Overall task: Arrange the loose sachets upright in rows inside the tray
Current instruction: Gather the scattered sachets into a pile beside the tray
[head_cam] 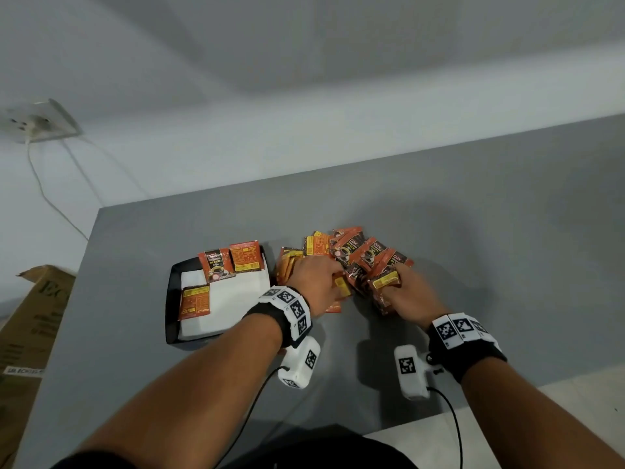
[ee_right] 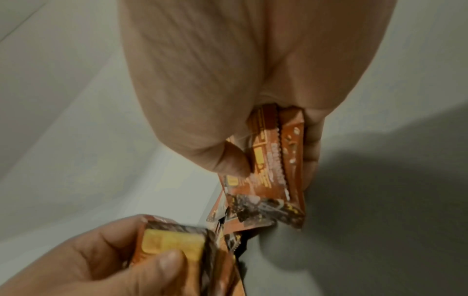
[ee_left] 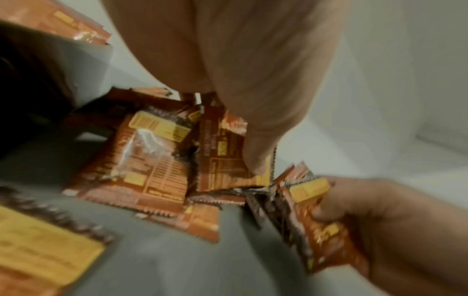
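Observation:
A black tray [head_cam: 170, 299] with a white liner sits left of centre and holds three orange-brown sachets [head_cam: 216, 269] lying flat or leaning. Right of it, several loose sachets [head_cam: 351, 248] are heaped on the grey table. My left hand [head_cam: 333, 280] is at the near left of the heap and pinches a sachet with a yellow label [ee_right: 174, 246] under its thumb. My right hand [ee_right: 273, 160] grips a small bundle of sachets [ee_right: 286, 176] between thumb and fingers at the heap's near right. In the left wrist view, more sachets [ee_left: 142, 164] lie flat below my left hand [ee_left: 253, 156].
The grey table [head_cam: 473, 231] runs on to the right and ends just left of the tray. A cardboard box [head_cam: 30, 319] stands beyond the left edge. A wall socket [head_cam: 40, 121] with white cables is at far left. Wrist cables trail near the table's front.

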A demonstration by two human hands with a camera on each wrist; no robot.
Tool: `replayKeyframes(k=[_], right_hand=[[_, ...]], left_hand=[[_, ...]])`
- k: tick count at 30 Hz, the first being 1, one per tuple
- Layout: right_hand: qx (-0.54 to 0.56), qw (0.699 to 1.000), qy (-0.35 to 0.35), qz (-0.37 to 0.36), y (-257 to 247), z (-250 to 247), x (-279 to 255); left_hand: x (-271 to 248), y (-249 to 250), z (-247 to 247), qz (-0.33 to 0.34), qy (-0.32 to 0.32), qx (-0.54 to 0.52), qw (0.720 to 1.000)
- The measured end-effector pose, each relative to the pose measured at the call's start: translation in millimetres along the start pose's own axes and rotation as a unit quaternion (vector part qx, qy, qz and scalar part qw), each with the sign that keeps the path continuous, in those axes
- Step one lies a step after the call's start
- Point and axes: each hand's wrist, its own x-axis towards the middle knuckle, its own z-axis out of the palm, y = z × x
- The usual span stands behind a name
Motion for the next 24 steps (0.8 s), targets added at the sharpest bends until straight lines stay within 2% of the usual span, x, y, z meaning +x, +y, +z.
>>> replayKeyframes(k=[3,6,9,11,13,18,20,24], right_hand=[[0.043,0.999,0.024,-0.008,-7.0,-4.8,0.8],[0.107,0.991,0.081,0.01,-24.2,-7.0,2.9],[0.152,0.983,0.106,-0.016,-53.0,-3.2,3.2],[0.156,0.982,0.094,-0.045,-74.6,4.7,2.4],[0.145,0.984,0.062,-0.08,-98.0,17.4,2.4],[0.015,0.983,-0.024,-0.18,-146.9,71.2,4.1],[-0.057,0.971,-0.063,-0.224,-162.9,98.9,0.0],[-0.204,0.929,-0.148,-0.272,-169.6,149.6,-6.5]], left_hand=[[-3.1,1.9,-13.3,-0.038,0.064,-0.159,0.984],[-6.3,-5.6,-28.2,-0.071,0.115,-0.317,0.939],[-17.1,-18.0,-49.0,-0.071,0.199,-0.394,0.894],[-28.0,-33.3,-64.8,-0.086,0.226,-0.427,0.872],[-40.8,-57.6,-78.7,-0.097,0.22,-0.406,0.882],[-90.4,-116.5,-92.2,-0.105,0.177,-0.235,0.95],[-112.2,-136.2,-81.9,-0.118,0.159,-0.186,0.962],[-142.9,-161.4,-53.3,-0.109,0.112,-0.183,0.971]])
